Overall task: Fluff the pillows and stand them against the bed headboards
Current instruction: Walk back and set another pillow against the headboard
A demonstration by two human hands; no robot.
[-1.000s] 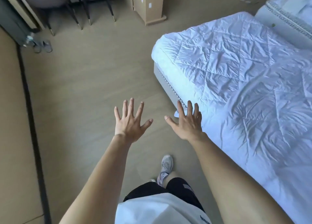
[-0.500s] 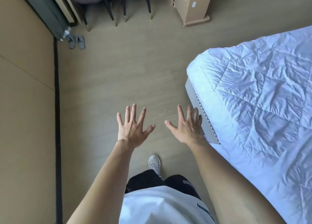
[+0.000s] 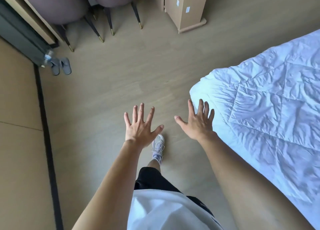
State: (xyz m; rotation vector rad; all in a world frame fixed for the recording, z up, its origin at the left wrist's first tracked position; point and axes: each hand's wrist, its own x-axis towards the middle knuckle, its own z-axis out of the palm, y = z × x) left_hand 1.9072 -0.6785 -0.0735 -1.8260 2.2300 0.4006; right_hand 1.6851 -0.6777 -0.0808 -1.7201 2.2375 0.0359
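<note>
A bed with a wrinkled white quilted duvet [image 3: 270, 112] fills the right side, its corner toward the middle of the floor. No pillow or headboard is in view. My left hand [image 3: 140, 125] is held out over the bare floor, fingers spread and straight, holding nothing. My right hand [image 3: 199, 122] is stretched out the same way, fingers spread, in front of the near corner of the duvet; I cannot tell whether it touches the duvet.
Two mauve chairs [image 3: 72, 6] with dark, gold-tipped legs stand at the back left. A tan cabinet [image 3: 187, 9] stands at the back. Grey slippers [image 3: 62, 68] lie by the left wall panel [image 3: 19, 143]. My sneakered foot [image 3: 158, 147] is on the wood floor.
The view has swung left, so the bed has slid toward the right edge and the chairs and slippers show more. Both hands stay spread and empty.
</note>
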